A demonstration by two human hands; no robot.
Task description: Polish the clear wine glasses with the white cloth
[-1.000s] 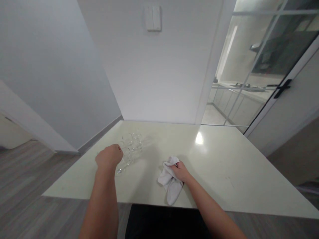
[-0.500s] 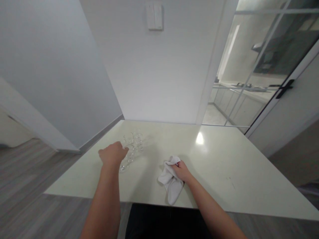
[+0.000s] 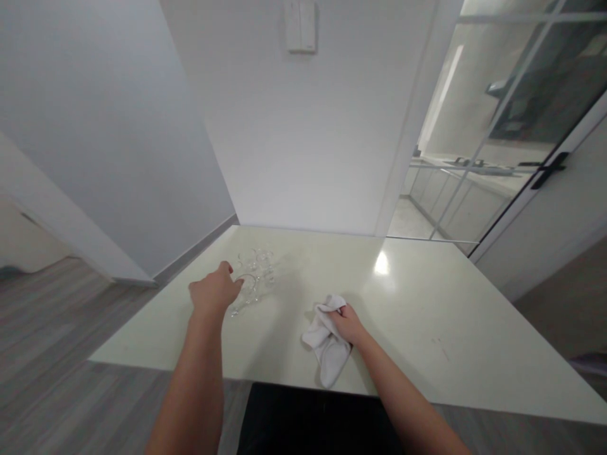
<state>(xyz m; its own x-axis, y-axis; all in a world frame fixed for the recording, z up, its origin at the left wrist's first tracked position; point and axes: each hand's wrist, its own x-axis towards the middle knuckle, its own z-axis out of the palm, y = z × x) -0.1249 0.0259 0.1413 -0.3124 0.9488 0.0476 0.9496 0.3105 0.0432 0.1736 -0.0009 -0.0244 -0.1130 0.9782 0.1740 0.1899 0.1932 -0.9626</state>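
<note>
Pale and glossy, the tabletop (image 3: 474,341) spread beneath both hands, its far edge running along the wall. On its left part, towards ten o'clock from the middle of the near edge, stood the clear glassware, so transparent that its outlines partly melted into the surface. The nearest glass (image 3: 249,287) lay at three o'clock from the left hand (image 3: 213,291), its rim just beside the thumb; the other glasses (image 3: 263,258) were bunched at two o'clock from that hand. Which way the nearest glass's long axis pointed could not be made out. The left hand was plainly the nearer one, the right being well apart from the glassware.

The left thumb and forefinger showed a gap between their tips; whether they touched or gripped the glass, I could not tell. The right hand (image 3: 349,325) pinched a white cloth (image 3: 329,354) bunched near its top, the fabric draping loosely towards seven o'clock. From that cloth, the nearest glass lay at about ten o'clock.

Farther out, a switch plate (image 3: 300,26) sat on the white wall (image 3: 303,139) at twelve o'clock, and a glazed door (image 3: 469,139) stood at one to two.
</note>
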